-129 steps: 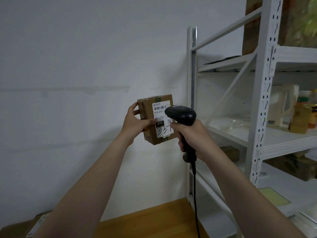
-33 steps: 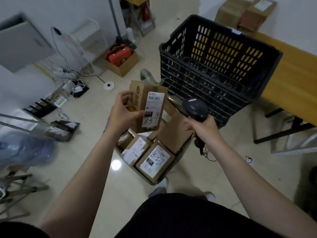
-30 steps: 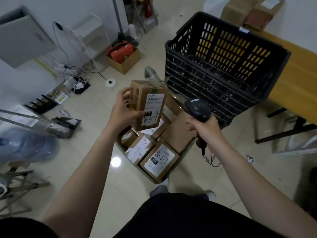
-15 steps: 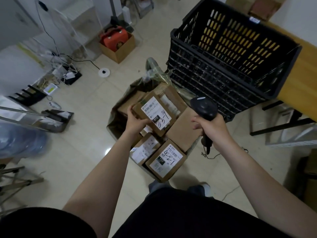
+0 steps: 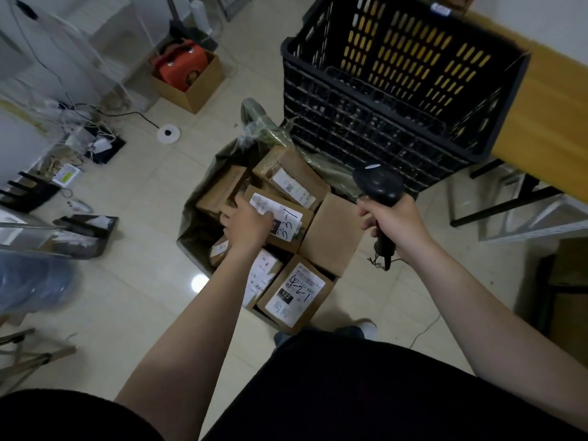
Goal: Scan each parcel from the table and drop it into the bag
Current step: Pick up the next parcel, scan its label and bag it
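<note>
The parcel marked 33-1 lies at frame centre on top of other boxes inside the olive bag on the floor. The left hand grips it, fingers curled over its left edge and thumb on the label. Right of centre, the right hand has its fingers wrapped round the barcode scanner. Several parcels, among them the box marked 4-2-1, fill the bag, so this drop looks nearly done, with only the release left. No unscanned parcels show on the desk at the upper right.

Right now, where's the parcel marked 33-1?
Head view, centre-left: the parcel marked 33-1 lies label-up on the other parcels in the green bag beside the black basket, the left hand gripping its left end, left of a plain brown box.
</note>
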